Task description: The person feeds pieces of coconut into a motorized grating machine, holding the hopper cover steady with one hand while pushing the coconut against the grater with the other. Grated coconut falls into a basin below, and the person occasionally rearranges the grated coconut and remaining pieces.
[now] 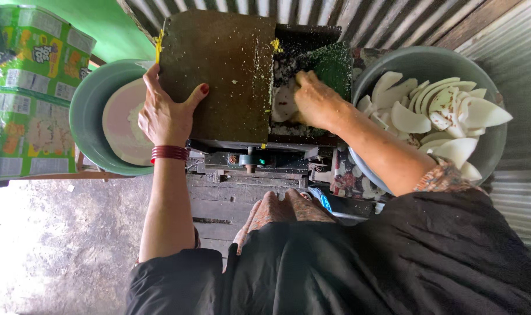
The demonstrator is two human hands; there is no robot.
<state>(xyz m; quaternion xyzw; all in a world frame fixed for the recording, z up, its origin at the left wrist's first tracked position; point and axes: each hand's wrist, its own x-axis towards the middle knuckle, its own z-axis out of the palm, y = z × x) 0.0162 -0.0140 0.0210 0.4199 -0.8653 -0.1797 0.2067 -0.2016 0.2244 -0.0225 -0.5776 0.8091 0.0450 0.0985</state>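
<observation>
We press our right hand (315,99), fingers curled, on a white coconut piece (284,104) in the open mouth of the grating machine (218,70); the piece lies directly under that hand, its long axis running away from us, well nearer the right hand than the left. Our left hand (163,114) lies spread flat on the machine's dark cover, beside a green basin (84,111) of white gratings. More coconut pieces fill the grey bowl (417,61) at right, and green-and-yellow printed packages (26,87) stand stacked at far left.

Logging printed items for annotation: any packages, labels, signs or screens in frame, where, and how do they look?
Stacked packages: far left edge, beside the green basin; boxy packs in clear wrap, green and yellow print with white panels.
No signs or screens in view.
</observation>
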